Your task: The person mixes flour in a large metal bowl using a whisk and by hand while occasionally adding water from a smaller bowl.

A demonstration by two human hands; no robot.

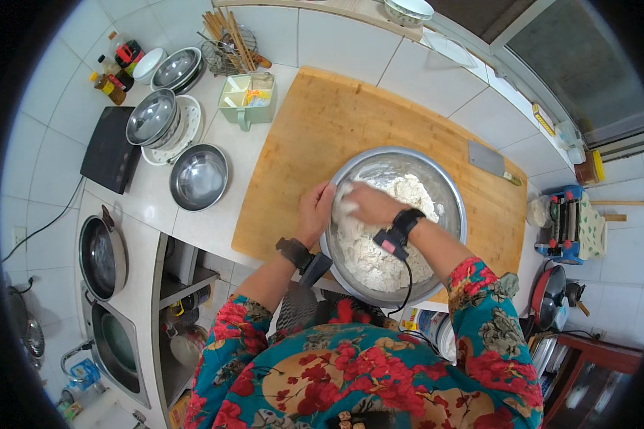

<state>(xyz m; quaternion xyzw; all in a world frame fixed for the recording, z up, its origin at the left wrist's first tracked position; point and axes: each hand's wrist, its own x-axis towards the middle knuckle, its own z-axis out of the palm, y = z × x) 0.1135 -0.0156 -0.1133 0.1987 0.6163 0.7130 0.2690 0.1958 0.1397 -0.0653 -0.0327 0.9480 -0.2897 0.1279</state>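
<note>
A large stainless-steel mixing bowl (459,214) stands on a wooden cutting board (300,139), partly over its near edge. Loose, crumbly flour dough (378,263) fills much of it, with a paler heap of flour (416,195) at the far right side. My left hand (315,210) grips the bowl's left rim, thumb on top. Inside the bowl, my right hand (373,204) is in the flour close to the left wall. Its fingers are blurred and coated white, so their closure is unclear. Both wrists wear black straps with a small device.
A cleaver (485,158) lies on the board's right side. Left of the board are an empty steel bowl (199,177), stacked bowls (153,118), a seasoning box (249,107) and a chopstick basket (228,51). A hand-cranked pasta machine (563,225) stands right. A frying pan (102,257) sits by the sink (139,386).
</note>
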